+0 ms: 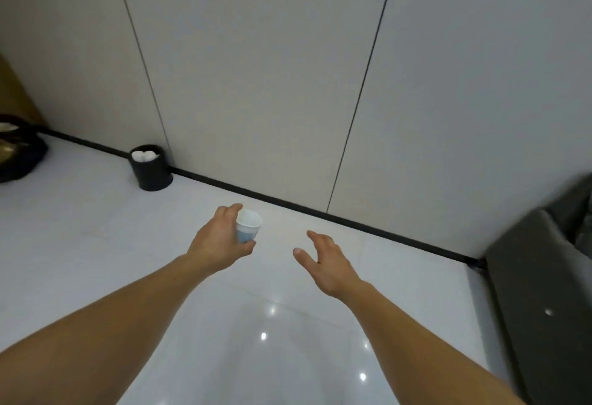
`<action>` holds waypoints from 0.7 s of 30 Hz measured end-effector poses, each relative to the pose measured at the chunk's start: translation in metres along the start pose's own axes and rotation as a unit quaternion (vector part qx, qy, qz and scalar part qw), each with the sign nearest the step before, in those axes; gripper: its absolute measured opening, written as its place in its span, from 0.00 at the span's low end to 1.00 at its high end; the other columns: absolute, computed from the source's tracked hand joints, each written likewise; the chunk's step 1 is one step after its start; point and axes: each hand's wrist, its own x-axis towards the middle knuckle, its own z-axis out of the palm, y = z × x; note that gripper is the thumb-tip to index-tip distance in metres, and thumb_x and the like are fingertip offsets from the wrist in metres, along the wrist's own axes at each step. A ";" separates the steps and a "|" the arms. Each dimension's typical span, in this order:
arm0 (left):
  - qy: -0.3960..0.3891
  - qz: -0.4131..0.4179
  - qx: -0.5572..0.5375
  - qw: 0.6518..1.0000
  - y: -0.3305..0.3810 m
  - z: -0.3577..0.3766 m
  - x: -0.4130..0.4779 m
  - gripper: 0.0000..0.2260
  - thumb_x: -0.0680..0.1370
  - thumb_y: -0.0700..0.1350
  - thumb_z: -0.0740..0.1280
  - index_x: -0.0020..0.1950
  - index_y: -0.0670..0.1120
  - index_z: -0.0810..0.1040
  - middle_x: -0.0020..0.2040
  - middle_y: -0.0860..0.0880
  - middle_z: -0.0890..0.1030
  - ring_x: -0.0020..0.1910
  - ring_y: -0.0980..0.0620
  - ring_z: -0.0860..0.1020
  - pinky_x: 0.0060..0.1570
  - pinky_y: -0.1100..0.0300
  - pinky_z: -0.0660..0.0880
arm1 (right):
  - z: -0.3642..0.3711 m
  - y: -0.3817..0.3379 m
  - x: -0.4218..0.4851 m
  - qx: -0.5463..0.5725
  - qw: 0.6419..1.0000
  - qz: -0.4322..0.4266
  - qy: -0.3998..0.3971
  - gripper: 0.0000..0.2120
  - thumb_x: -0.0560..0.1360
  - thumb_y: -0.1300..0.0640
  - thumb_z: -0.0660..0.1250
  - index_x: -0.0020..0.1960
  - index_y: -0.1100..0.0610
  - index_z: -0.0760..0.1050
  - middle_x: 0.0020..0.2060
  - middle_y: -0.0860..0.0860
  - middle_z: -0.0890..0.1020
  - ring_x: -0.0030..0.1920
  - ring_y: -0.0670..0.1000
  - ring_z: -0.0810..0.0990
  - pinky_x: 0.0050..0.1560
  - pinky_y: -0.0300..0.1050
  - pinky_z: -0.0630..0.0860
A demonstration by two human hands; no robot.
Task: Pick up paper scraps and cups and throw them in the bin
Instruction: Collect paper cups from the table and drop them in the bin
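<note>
The left hand grasps a light, crushable paper cup gently round its wall, well apart from the black bin against the wall's skirting, while the right hand hangs released.

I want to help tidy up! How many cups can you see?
1. The cup is in the left hand, above the floor. The bin by the wall holds white things; they may be more cups, but I cannot tell.
</note>
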 end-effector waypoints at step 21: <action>0.106 -0.131 -0.001 0.986 -0.274 -0.192 0.162 0.39 0.70 0.53 0.75 0.76 0.48 0.59 0.70 0.48 0.66 0.63 0.46 0.72 0.61 0.54 0.72 | 0.162 -0.267 0.292 -0.044 0.986 -0.120 -0.104 0.34 0.78 0.34 0.57 0.78 0.49 0.55 0.76 0.48 0.59 0.75 0.51 0.58 0.73 0.51 0.61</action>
